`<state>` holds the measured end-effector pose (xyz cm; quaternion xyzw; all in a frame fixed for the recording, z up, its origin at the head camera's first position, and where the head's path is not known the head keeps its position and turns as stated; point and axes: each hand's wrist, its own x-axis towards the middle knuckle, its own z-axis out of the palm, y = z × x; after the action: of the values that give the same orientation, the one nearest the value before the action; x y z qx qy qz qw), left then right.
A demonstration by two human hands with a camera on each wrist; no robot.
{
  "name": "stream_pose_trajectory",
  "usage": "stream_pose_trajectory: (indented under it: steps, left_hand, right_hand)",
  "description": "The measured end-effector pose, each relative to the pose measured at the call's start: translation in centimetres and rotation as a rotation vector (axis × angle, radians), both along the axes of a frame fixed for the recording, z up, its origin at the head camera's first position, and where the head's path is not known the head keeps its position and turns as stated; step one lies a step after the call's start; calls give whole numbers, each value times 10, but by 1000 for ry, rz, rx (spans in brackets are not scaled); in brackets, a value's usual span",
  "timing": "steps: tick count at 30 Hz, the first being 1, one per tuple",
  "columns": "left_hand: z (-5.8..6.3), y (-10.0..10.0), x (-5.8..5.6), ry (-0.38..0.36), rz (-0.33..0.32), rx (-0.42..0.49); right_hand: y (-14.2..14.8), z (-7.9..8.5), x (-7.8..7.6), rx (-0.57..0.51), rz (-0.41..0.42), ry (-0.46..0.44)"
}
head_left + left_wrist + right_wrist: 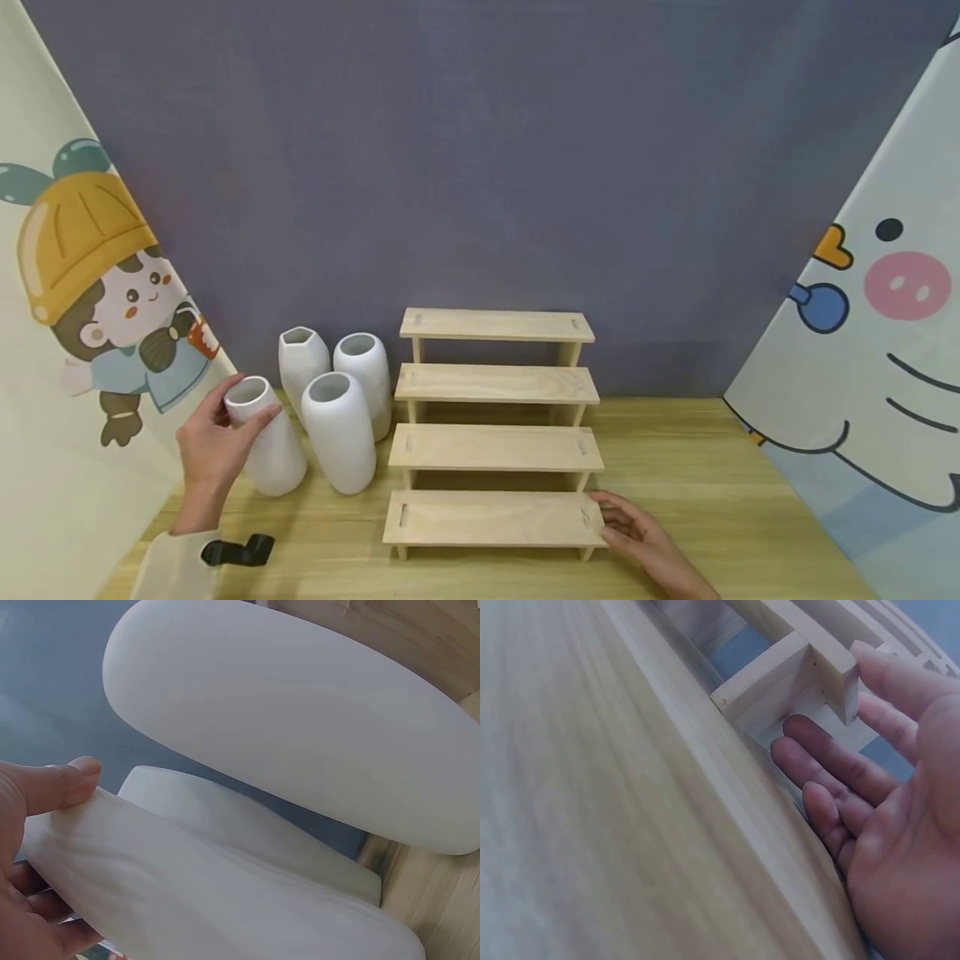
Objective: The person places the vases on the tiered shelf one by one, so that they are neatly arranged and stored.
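My left hand (217,437) grips a white vase (279,458) near its rim, thumb on one side and fingers on the other. The vase leans slightly beside a taller rounded vase (341,442). Behind these are a vase with an angular mouth (303,354) and another round-mouthed vase (363,367). In the left wrist view, my thumb (79,780) presses the held vase (195,892). My right hand (637,533) touches the right end of the lowest step of a wooden tiered stand (495,518). In the right wrist view its fingers (847,769) are loosely extended near the board's corner.
The stand's upper steps (498,323) rise toward a dark grey backdrop (480,167). Wood-grain tabletop (675,467) extends right of the stand. Cartoon-printed panels (900,367) flank both sides. A black strap mount (238,552) sits at my left wrist.
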<state>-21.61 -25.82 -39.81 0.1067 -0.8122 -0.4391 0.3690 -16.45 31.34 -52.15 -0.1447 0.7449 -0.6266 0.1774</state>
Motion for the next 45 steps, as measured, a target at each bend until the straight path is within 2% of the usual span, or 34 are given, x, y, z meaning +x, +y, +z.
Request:
stream_pose_trajectory:
  steps: [7, 11, 15, 22, 28, 33, 40, 45]
  left_hand:
    - [4, -2, 7, 35, 9, 24]
    - [6, -3, 13, 79, 4, 40]
    - [8, -4, 20, 87, 11, 49]
    - [15, -4, 33, 44, 44, 65]
    - [19, -5, 42, 35, 41, 80]
    - [20, -4, 49, 28, 48, 89]
    - [22, -5, 58, -28, 67, 133]
    - [25, -2, 68, -29, 81, 152]
  right_hand:
    - [0, -1, -1, -3, -3, 26]
    - [0, -1, -1, -12, 6, 26]
    - [0, 0, 0, -25, 14, 12]
    - [1, 1, 1, -35, 25, -3]
    - [0, 1, 1, -27, 17, -2]
    - [0, 0, 1, -18, 9, 6]
    - [-1, -1, 0, -11, 3, 8]
    - [0, 0, 0, -13, 4, 0]
